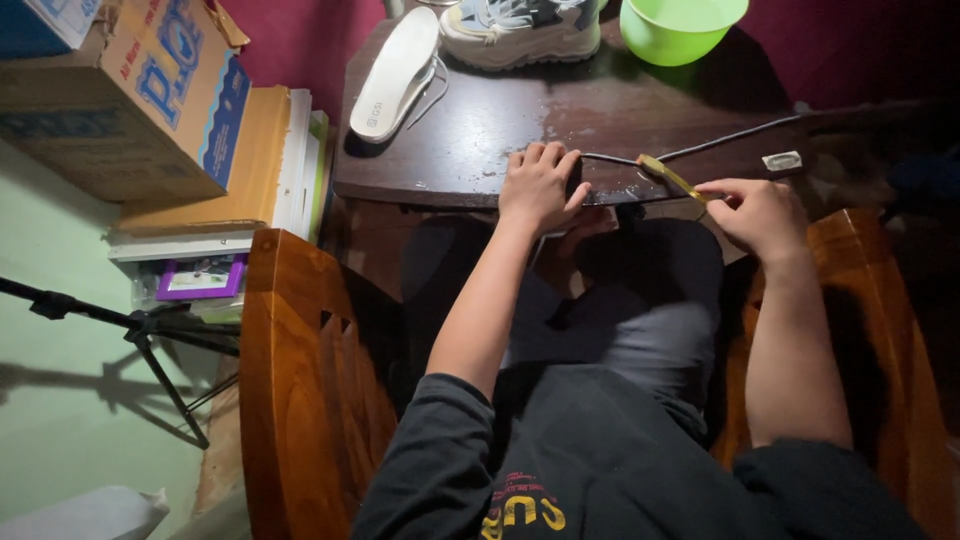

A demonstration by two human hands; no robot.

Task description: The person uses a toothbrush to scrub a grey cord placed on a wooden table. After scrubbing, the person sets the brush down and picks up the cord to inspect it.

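**Seated person works a small brush at the near edge of a dark tabletop**

Seen from above, a person in a dark sweatshirt sits in a wooden armchair (300, 380) pulled up to a dark, worn wooden tabletop (480, 130). All places below are given from that tabletop.

The left hand (540, 188) lies at its near edge, about the middle, fingers curled down over a dark, flat item that is mostly hidden; what the item is cannot be told. The hand's grip is closed onto it, pressing it against the edge.

The right hand (762, 212) sits just off the near edge, toward the right. Its thumb and fingertips are pinched shut on the handle of a small yellowish brush (672, 178). The brush slants up and left from that hand, its head resting on the tabletop just right of the left hand.

A thin black cord (730, 138) runs across the right part of the tabletop, passing close to the brush head. A small pale rectangular object (782, 160) lies by the cord.

At the far edge stand a white sneaker (520, 30) and a lime-green plastic bowl (680, 28). A white insole (395, 72) lies at the far left corner.

Left of the tabletop, on the floor side, a cardboard box (130, 100) rests on stacked books (270, 160). A black tripod (150, 330) stands lower left.
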